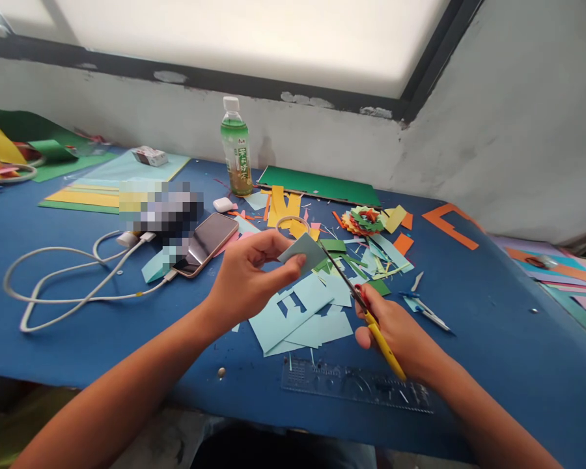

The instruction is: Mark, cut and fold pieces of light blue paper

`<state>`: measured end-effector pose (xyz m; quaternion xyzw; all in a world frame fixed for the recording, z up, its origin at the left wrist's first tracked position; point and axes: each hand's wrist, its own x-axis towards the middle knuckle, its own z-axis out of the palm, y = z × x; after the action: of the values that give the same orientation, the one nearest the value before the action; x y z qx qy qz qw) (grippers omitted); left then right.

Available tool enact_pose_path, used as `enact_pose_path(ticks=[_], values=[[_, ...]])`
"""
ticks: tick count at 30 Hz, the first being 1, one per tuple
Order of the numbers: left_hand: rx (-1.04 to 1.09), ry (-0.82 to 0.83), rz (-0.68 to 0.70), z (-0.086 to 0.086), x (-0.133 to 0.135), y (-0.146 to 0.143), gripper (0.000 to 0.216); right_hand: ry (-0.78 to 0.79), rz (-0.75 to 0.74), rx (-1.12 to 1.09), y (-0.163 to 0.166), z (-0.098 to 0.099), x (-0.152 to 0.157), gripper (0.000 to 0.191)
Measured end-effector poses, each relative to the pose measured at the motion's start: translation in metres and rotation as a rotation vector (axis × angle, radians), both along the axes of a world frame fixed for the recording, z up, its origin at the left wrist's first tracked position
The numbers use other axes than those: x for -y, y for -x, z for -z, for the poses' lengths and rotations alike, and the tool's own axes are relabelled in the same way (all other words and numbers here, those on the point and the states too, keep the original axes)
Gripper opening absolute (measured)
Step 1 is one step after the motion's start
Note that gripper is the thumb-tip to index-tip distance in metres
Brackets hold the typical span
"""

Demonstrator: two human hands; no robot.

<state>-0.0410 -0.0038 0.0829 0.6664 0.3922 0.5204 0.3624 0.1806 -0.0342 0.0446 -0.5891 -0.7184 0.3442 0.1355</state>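
My left hand (254,264) pinches a small piece of light blue paper (305,254) between thumb and fingers, above the table. In my right hand (388,326) is a pair of scissors (383,345) with yellow and red handles. Their blades point up and left, with the tips at the paper's right edge. Below the hands lie light blue paper sheets (293,319), one with cut-out openings. A clear plastic ruler (351,385) lies nearer to me. Behind the scissors sits a layered paper flower (361,221) in several colours, among cut scraps.
A drink bottle (236,153) stands near the wall beside a green board (322,187). To the left are a phone (208,242) and a looped white cable (43,303). Pens (430,311) and an orange paper frame (449,225) lie right on the blue table (498,352).
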Motion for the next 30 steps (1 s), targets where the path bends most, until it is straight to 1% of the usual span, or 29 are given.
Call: enact_pose_path(ticks=[5, 12, 19, 30], values=[[0.002, -0.011, 0.008, 0.0005, -0.0005, -0.0008, 0.011, 0.030, -0.003, -0.033, 0.0020, -0.0036, 0.0013, 0.016], [0.014, -0.006, 0.014, 0.0013, -0.0013, -0.0009, 0.011, 0.043, -0.013, -0.031, -0.0009, 0.0001, 0.0012, 0.015], [0.021, -0.019, 0.021, -0.0005, -0.0009, -0.0014, 0.012, 0.020, -0.023, -0.037, -0.0003, 0.0002, 0.0016, 0.013], [0.033, -0.040, 0.029, 0.0001, -0.0015, -0.0029, 0.012, -0.009, -0.036, 0.003, 0.0001, 0.0000, 0.0008, 0.015]])
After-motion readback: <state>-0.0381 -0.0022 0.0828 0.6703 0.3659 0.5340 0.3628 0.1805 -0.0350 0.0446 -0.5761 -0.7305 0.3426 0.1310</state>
